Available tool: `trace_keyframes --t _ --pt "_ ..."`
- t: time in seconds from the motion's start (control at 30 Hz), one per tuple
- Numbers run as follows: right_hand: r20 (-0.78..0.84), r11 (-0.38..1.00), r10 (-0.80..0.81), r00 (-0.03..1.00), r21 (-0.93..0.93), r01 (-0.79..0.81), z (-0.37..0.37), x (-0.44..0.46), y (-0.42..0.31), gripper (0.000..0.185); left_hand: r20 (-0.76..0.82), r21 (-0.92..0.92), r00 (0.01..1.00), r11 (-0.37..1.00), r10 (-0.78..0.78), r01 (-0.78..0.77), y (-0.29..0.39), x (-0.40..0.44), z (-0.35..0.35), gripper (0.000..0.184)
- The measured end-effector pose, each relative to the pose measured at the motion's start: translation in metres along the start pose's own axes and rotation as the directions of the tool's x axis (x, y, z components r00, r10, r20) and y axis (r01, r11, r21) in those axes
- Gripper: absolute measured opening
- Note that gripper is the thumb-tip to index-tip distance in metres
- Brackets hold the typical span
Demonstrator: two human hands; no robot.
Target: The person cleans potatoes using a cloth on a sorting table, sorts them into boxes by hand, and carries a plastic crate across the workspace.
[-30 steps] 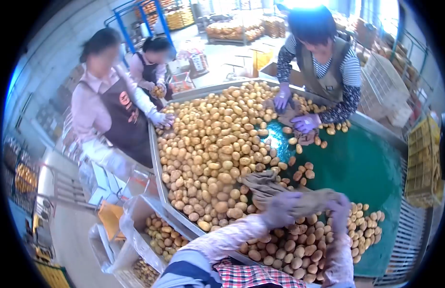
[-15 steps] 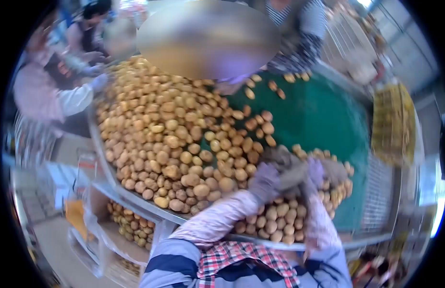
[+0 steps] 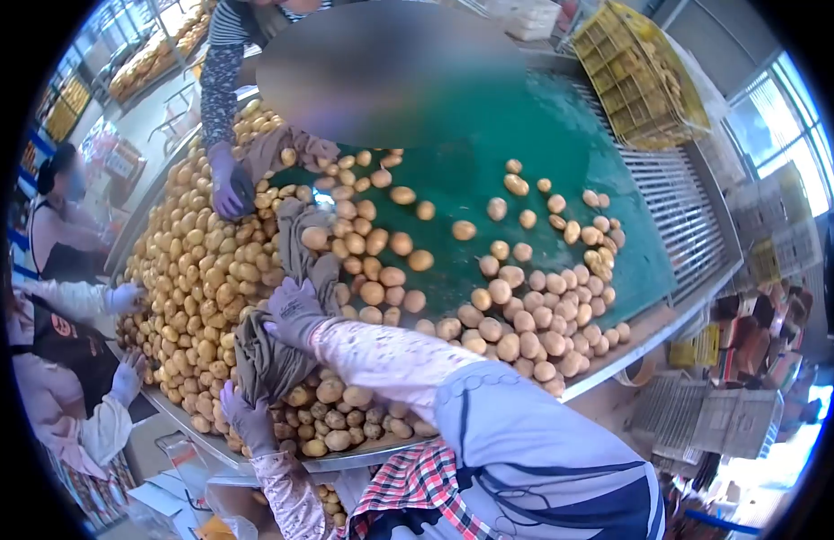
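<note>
A long grey-brown cloth (image 3: 271, 355) lies crumpled across a heap of potatoes (image 3: 187, 288). My right hand (image 3: 295, 313), in a purple glove, is closed on the cloth's middle part. Nearer the table's front edge, my left hand (image 3: 247, 421), gloved alike, grips its lower end; its fingertips show only in part. The cloth's far stretch runs upward between the potatoes. Under my right forearm, more potatoes (image 3: 340, 418) lie against the metal rim, and the forearm hides some of them.
Loose potatoes (image 3: 543, 315) are scattered on the green table surface (image 3: 453, 180). Across the table, a co-worker's gloved hand (image 3: 228, 184) rests on the heap beside another cloth (image 3: 286, 148). Other people's hands (image 3: 124, 382) are at the left edge. A yellow crate (image 3: 628, 76) stands beyond the metal slats (image 3: 673, 216).
My hands and the cloth have moved from the right-hand potatoes to the left heap. The cloth is now stretched out rather than bunched. My view has turned.
</note>
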State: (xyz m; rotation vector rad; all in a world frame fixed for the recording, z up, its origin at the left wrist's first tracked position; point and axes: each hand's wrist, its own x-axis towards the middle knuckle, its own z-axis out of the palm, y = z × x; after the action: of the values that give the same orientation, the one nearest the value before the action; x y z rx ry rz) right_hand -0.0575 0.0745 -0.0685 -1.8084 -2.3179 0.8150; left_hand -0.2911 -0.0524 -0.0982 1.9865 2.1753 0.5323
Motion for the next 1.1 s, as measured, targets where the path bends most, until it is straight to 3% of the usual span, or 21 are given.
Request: trace_keyframes --t 0.07,0.13,0.2,0.23,0.27,0.33,0.37,0.4,0.47,0.6,0.63,0.67,0.7,0.73,0.8,0.83,0.87,0.93,1.0,1.07,1.1 --pt "0.124 0.999 -0.035 0.992 -0.031 0.039 -0.027 -0.028 0.028 0.052 0.023 -0.320 0.999 0.947 0.028 -0.019 0.014 -0.007 0.010 0.049" --pt "-0.016 0.975 -0.220 0.975 0.024 0.220 -0.041 -0.068 0.073 0.041 -0.068 -0.592 0.997 0.803 0.037 -0.070 0.048 -0.012 0.035 0.048" --pt "-0.111 0.965 -0.224 0.968 0.113 0.237 -0.041 -0.091 0.136 0.028 0.036 -0.719 0.967 0.679 0.253 -0.150 0.131 -0.004 0.017 0.048" --pt "-0.423 0.914 -0.312 0.851 0.113 0.391 -0.016 -0.100 0.198 0.025 0.008 -0.770 0.971 0.621 0.238 -0.146 0.162 -0.010 0.027 0.047" --pt "-0.522 0.943 -0.265 0.810 0.034 0.331 -0.092 -0.150 0.188 0.017 0.118 -0.820 0.964 0.570 0.239 -0.041 0.213 -0.012 0.013 0.047" --pt "-0.737 0.928 -0.085 0.670 0.186 0.322 -0.146 -0.213 0.232 0.020 0.260 -0.909 0.803 0.416 0.536 0.016 0.288 -0.005 0.014 0.050" --pt "-0.769 0.843 0.143 0.623 0.425 0.330 -0.148 -0.245 0.263 0.026 0.121 -0.860 0.789 0.461 0.603 -0.220 0.319 -0.013 0.029 0.046" --pt "-0.816 0.970 -0.065 0.574 0.084 0.230 -0.168 -0.256 0.303 0.027 -0.021 -0.756 0.756 0.485 0.655 -0.441 0.351 -0.022 0.043 0.044" --pt "-0.822 0.988 -0.072 0.565 -0.137 -0.074 -0.189 -0.288 0.326 0.029 0.106 -0.756 0.700 0.514 0.706 -0.404 0.405 -0.034 0.041 0.037" --pt "-0.719 0.807 0.288 0.633 -0.174 -0.565 -0.058 -0.276 0.454 0.054 0.114 -0.498 0.551 0.528 0.827 -0.688 0.407 -0.051 0.120 0.035" --pt "-0.753 0.757 0.254 0.607 -0.236 -0.609 -0.010 -0.261 0.483 0.061 0.133 -0.419 0.534 0.535 0.835 -0.733 0.397 -0.049 0.131 0.035" --pt "-0.889 0.641 -0.123 0.441 -0.410 -0.649 0.055 -0.236 0.530 0.068 0.188 -0.397 0.606 0.624 0.773 -0.673 0.380 -0.044 0.123 0.032" --pt "-0.725 0.796 0.324 0.608 -0.138 -0.589 0.020 -0.218 0.464 0.069 0.270 -0.429 0.688 0.724 0.673 -0.540 0.367 -0.030 0.095 0.026" --pt "-0.376 0.706 0.689 0.620 0.151 -0.692 -0.027 -0.197 0.380 0.070 0.188 -0.522 0.728 0.694 0.660 -0.495 0.334 -0.020 0.097 0.026" --pt "-0.234 0.767 0.628 0.742 0.030 -0.640 -0.070 -0.150 0.285 0.070 0.234 -0.445 0.761 0.763 0.604 -0.469 0.288 0.000 0.085 0.036" --pt "-0.252 0.780 0.610 0.752 0.019 -0.626 -0.064 -0.116 0.270 0.070 0.427 -0.432 0.768 0.854 0.477 -0.290 0.276 0.011 0.065 0.035" --pt "-0.274 0.792 0.589 0.760 0.007 -0.611 -0.059 -0.085 0.257 0.069 0.324 -0.561 0.823 0.795 0.466 -0.229 0.251 0.018 0.065 0.035" --pt "-0.263 0.880 0.450 0.853 -0.032 -0.474 -0.063 -0.039 0.211 0.072 0.257 -0.471 0.886 0.850 0.387 -0.235 0.213 0.027 0.051 0.028" --pt "-0.486 0.971 0.214 0.847 0.010 -0.239 -0.013 0.024 0.216 0.073 0.299 -0.546 0.924 0.837 0.239 -0.040 0.179 0.029 0.049 0.027" --pt "-0.330 0.964 0.241 0.913 -0.027 -0.264 -0.044 0.040 0.136 0.075 0.243 -0.432 0.957 0.901 0.159 -0.040 0.147 0.035 0.032 0.029" --pt "-0.370 0.975 0.194 0.909 -0.029 -0.220 -0.024 0.061 0.116 0.077 0.196 -0.431 0.976 0.903 0.094 0.000 0.141 0.035 0.015 0.030"
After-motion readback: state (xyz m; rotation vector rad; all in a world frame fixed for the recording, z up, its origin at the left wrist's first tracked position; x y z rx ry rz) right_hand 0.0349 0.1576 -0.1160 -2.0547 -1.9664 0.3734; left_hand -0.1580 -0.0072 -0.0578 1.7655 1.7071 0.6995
